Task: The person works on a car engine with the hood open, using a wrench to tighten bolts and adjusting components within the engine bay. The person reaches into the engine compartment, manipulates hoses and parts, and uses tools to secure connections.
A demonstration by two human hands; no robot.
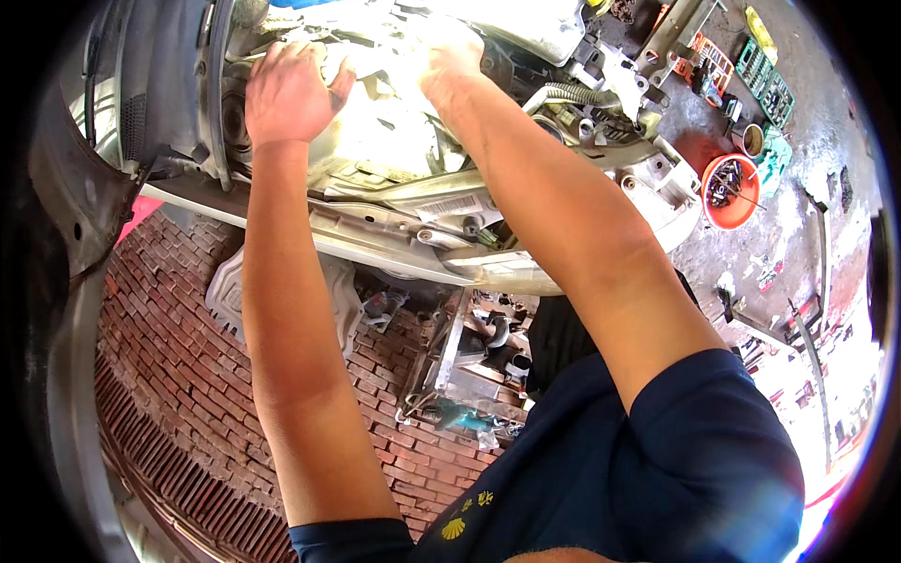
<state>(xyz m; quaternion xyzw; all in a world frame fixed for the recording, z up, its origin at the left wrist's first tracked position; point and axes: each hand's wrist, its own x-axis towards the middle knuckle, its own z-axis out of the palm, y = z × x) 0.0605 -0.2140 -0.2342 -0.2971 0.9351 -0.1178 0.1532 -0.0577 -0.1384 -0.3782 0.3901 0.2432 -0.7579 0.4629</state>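
Observation:
Both my arms reach over the front edge of a car's engine bay. My left hand rests palm down on parts at the bay's left side, its fingers bent forward and its thumb spread apart; no held thing shows in it. Strong glare falls on my right hand, farther in and to the right. Its fingers are washed out, so what it touches or holds is hidden. Bright, overexposed engine parts lie between and below the two hands. Nearer to me, a light-coloured front panel runs across beneath my forearms.
On the floor at right stand an orange bowl of small metal pieces and a green socket case. A metal tool cart is below the bumper. A pale plastic cover lies on the brick floor. Dark car bodywork borders the left.

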